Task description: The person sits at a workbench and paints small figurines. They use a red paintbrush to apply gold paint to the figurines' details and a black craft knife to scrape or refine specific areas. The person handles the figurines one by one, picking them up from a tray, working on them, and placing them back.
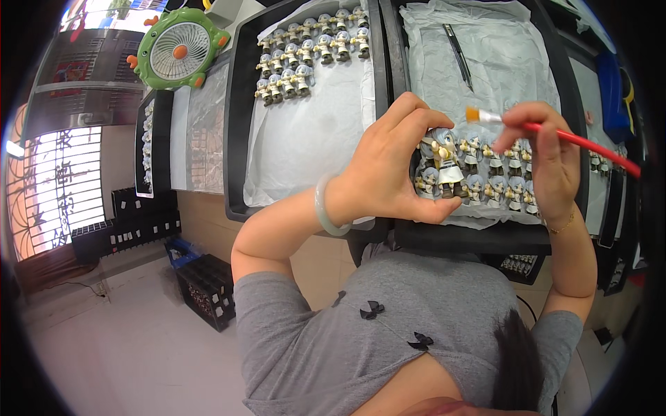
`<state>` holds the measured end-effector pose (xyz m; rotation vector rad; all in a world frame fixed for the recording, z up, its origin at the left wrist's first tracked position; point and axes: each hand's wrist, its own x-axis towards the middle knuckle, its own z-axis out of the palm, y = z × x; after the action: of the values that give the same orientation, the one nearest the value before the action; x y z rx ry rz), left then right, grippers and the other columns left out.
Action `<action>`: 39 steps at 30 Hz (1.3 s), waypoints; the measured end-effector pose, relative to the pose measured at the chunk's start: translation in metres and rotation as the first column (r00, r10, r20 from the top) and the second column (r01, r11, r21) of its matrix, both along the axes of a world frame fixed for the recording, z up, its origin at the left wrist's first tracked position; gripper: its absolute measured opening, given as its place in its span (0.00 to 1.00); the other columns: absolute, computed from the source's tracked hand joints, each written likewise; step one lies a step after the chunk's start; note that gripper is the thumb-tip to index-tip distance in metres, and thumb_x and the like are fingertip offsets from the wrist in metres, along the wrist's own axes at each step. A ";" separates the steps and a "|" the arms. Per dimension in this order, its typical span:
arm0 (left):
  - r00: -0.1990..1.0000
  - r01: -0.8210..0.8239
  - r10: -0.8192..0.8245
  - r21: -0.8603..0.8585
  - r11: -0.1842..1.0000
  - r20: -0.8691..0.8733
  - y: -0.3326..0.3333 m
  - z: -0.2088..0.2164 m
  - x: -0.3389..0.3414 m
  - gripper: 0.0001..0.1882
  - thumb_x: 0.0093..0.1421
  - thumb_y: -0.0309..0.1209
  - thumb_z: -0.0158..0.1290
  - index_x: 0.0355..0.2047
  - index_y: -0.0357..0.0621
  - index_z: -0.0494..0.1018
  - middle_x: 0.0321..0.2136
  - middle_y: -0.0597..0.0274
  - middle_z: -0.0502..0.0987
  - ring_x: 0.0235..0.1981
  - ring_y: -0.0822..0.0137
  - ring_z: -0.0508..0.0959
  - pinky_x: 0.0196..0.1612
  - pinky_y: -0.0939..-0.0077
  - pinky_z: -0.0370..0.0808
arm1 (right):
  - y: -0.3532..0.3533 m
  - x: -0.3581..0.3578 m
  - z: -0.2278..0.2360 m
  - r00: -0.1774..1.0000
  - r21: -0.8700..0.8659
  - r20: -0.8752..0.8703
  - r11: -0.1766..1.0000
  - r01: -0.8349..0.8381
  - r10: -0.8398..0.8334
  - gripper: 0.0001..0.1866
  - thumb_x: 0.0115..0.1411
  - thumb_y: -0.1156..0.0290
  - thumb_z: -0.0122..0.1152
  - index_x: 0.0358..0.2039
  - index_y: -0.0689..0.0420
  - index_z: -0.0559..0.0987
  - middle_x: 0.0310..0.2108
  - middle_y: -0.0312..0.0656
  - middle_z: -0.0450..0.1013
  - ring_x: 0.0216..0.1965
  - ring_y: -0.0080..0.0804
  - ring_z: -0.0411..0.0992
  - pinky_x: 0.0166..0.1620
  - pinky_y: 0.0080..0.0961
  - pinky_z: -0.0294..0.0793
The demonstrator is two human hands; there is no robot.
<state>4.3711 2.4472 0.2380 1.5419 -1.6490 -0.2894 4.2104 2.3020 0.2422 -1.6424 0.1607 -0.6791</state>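
Over the right-hand tray, a figurine is being held up to a brush.

Above the black tray [570,104] lined with white paper, the left hand [388,170] is pinching one small figurine [446,166] between thumb and fingers, closed firmly around it and lifting it clear of the row of figurines [496,182] standing just behind, seemingly so the brush can reach it without touching its neighbours. The right hand [548,156] is gripping a red-handled brush [555,133] near its bristle end, fingers closed like a pen hold, probably for fine control; the orange bristles are pointing towards the raised figurine but staying just apart from it. A dark pen-like tool [458,55] is lying further back on the paper. Another tray [239,132] to the left is carrying a second batch of figurines [309,52] in neat rows, beside a green desk fan [180,50].
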 end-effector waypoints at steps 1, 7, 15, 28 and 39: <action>1.000 -0.010 0.010 0.006 1.000 0.009 0.000 0.000 0.000 0.34 0.29 0.43 0.61 0.37 0.36 0.67 0.28 0.57 0.64 0.29 0.63 0.66 0.31 0.76 0.65 | -0.003 -0.002 0.002 0.998 0.013 0.035 0.999 -0.043 0.043 0.21 0.62 0.58 0.37 0.33 0.65 0.71 0.23 0.39 0.70 0.23 0.19 0.67 0.29 0.15 0.66; 0.994 -0.077 0.070 0.080 0.994 0.089 0.001 0.001 -0.003 0.32 0.28 0.46 0.63 0.29 0.36 0.67 0.25 0.57 0.64 0.24 0.59 0.70 0.26 0.72 0.69 | 0.000 -0.007 0.003 0.980 -0.190 0.066 0.967 -0.170 0.185 0.23 0.58 0.52 0.44 0.22 0.61 0.75 0.16 0.37 0.68 0.17 0.24 0.65 0.23 0.18 0.61; 0.974 -0.149 0.113 0.173 0.974 0.197 0.003 0.001 -0.006 0.31 0.29 0.52 0.62 0.23 0.35 0.68 0.21 0.57 0.67 0.20 0.58 0.71 0.23 0.71 0.70 | 0.011 0.008 0.021 0.985 -0.390 0.042 0.911 -0.136 0.165 0.15 0.55 0.60 0.51 0.20 0.58 0.73 0.16 0.36 0.69 0.17 0.28 0.63 0.22 0.21 0.60; 0.484 -0.002 0.021 0.023 1.000 -0.875 -0.008 -0.003 0.103 0.27 0.57 0.51 0.36 0.35 0.37 0.69 0.32 0.58 0.72 0.27 0.68 0.71 0.35 0.73 0.69 | -0.021 -0.015 0.000 0.979 -0.201 0.161 0.967 0.156 -0.125 0.17 0.62 0.68 0.38 0.24 0.63 0.72 0.23 0.37 0.68 0.18 0.15 0.61 0.23 0.12 0.58; 0.826 -0.432 0.299 0.196 0.881 0.477 0.025 -0.088 0.187 0.34 0.32 0.29 0.61 0.44 0.46 0.64 0.42 0.55 0.67 0.45 0.57 0.66 0.49 0.67 0.63 | -0.016 -0.008 0.006 0.990 -0.145 0.107 0.984 0.103 -0.088 0.13 0.60 0.70 0.43 0.25 0.64 0.73 0.23 0.35 0.68 0.19 0.13 0.61 0.25 0.10 0.59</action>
<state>4.5582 2.4720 0.1503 2.2490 -1.6321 0.0303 4.2024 2.2858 0.2477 -1.7483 0.1189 -0.8624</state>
